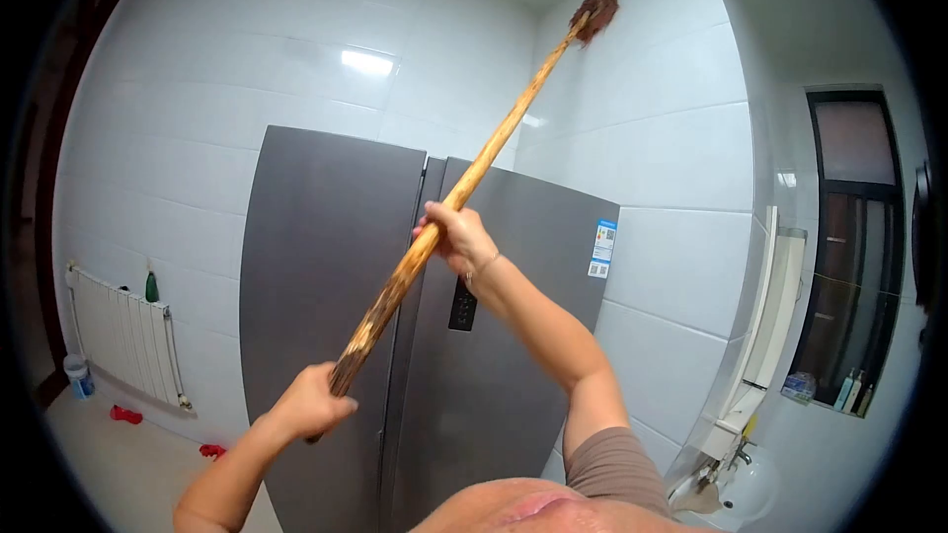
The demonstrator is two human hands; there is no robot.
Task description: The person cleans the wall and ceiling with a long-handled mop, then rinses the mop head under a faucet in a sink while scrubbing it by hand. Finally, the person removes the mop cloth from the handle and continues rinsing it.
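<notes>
Both hands (311,403) (456,235) grip wooden pole (464,183)

Bottom end of the pole (464,188) is buried in the left hand (311,403). Also the fridge (326,266) runs off the bottom edge, its label (603,248) is way too small to read, same for the bottles (854,392).

A home kitchen: white-tiled walls, steel fridge (395,336), radiator (123,336), washbasin (746,489).
</notes>
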